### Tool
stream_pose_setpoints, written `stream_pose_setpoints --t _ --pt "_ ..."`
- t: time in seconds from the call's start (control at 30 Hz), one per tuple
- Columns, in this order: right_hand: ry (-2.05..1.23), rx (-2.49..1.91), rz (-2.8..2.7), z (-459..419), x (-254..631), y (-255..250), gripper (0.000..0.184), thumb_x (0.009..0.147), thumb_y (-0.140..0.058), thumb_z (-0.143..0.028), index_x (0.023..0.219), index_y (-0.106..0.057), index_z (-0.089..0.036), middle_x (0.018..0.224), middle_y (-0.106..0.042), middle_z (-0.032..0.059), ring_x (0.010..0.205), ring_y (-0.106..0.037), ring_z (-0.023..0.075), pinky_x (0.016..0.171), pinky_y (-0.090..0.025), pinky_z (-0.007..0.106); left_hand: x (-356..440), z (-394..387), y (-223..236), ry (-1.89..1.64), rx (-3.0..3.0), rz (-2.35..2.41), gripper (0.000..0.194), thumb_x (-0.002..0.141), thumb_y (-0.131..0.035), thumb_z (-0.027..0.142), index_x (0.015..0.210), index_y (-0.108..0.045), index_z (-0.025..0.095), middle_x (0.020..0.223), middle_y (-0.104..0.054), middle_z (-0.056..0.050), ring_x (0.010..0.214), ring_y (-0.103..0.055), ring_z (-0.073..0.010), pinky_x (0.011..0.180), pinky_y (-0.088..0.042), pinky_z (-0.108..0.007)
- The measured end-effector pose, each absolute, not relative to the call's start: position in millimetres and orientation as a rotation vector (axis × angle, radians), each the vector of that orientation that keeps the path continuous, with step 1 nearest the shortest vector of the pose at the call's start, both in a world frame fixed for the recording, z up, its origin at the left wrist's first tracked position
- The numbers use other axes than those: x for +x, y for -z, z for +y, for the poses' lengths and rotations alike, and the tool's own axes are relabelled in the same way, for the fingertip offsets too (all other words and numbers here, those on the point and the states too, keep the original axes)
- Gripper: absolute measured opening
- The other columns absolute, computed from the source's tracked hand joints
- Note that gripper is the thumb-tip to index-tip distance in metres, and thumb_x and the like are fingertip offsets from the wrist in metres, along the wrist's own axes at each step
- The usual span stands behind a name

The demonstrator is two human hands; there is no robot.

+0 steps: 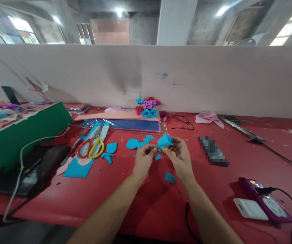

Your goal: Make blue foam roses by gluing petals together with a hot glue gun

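Note:
A blue paper flower (pixel 165 139) with curled petals stands upright above the table, held by my right hand (pixel 183 156). Below its base, a small yellow piece (pixel 168 151) shows between the right thumb and fingers; its kind is unclear. My left hand (pixel 144 159) is pinched closed just left of the flower's base, and what lies between its fingertips is too small to make out. Blue cut petals (pixel 132 143) lie behind the left hand. A darker blue scrap (pixel 169 177) rests on the table between my forearms.
Scissors (pixel 96 148) with red and yellow handles lie on blue paper (pixel 77 168) at left. Finished paper flowers (pixel 149 113) sit at the back. Eyeglasses (pixel 186 127), a blurred dark object (pixel 213 151) and a purple device (pixel 274 205) are on the right. A green panel (pixel 34 135) stands left.

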State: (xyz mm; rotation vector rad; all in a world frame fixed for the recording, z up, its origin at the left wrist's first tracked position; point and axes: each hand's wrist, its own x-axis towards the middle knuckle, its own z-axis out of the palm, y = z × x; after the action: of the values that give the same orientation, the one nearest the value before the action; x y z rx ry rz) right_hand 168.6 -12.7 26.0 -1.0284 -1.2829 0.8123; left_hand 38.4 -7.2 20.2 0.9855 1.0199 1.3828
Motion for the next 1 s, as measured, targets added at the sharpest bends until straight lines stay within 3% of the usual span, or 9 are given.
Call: stream_pose_setpoints --t 0.3,0.47,0.67,0.83,1.0 --pt "-0.752 -1.102 -1.224 -12.5 164.5 -28.7 0.039 0.071 -0.073 -0.032 0.102 -0.051 -0.024 0.093 -0.06 0.0018 0.08 -0.059 0.0158 0.07 -0.049 0.03 40.0 -8.3 -19.6 -1.407 1.087 1.116 0.008 0.071 -0.063 0.024 0.073 -0.067 0.018 0.061 -0.058 0.002 0.054 -0.048 -0.0104 0.056 -0.038 -0.024" --pt "-0.743 -1.073 -1.179 -12.3 162.0 -27.5 0.043 0.071 -0.072 -0.032 0.107 -0.049 -0.024 0.1 -0.059 0.0032 0.086 -0.06 0.0166 0.076 -0.049 0.031 41.6 -10.7 -18.9 -1.431 1.192 1.131 0.009 0.073 -0.061 0.021 0.076 -0.069 0.018 0.075 -0.066 -0.002 0.061 -0.054 -0.0123 0.058 -0.043 -0.025" --pt "-0.805 -1.055 -1.173 -13.5 158.8 -28.4 0.048 0.073 -0.069 -0.034 0.113 -0.046 -0.025 0.105 -0.059 0.0056 0.09 -0.06 0.0187 0.081 -0.05 0.035 42.9 -13.0 -23.1 -1.45 1.177 1.14 0.007 0.073 -0.062 0.02 0.074 -0.068 0.018 0.072 -0.065 -0.002 0.058 -0.054 -0.0118 0.057 -0.043 -0.024" --pt "-0.772 -1.085 -1.217 -13.6 159.5 -23.8 0.063 0.068 -0.072 -0.033 0.123 -0.042 -0.027 0.118 -0.054 0.0072 0.093 -0.059 0.0186 0.083 -0.049 0.035 41.8 -12.1 -23.2 -1.488 1.176 1.142 0.007 0.074 -0.061 0.019 0.074 -0.069 0.018 0.071 -0.064 -0.002 0.063 -0.056 -0.0125 0.059 -0.043 -0.023" --pt "-0.856 -1.039 -1.186 -11.6 160.7 -17.1 0.042 0.073 -0.068 -0.031 0.111 -0.05 -0.026 0.104 -0.062 0.0046 0.089 -0.061 0.0181 0.081 -0.049 0.035 41.4 -11.6 -22.8 -1.464 1.12 1.119 0.008 0.073 -0.064 0.023 0.076 -0.07 0.018 0.075 -0.067 -0.003 0.065 -0.059 -0.0139 0.059 -0.045 -0.024"
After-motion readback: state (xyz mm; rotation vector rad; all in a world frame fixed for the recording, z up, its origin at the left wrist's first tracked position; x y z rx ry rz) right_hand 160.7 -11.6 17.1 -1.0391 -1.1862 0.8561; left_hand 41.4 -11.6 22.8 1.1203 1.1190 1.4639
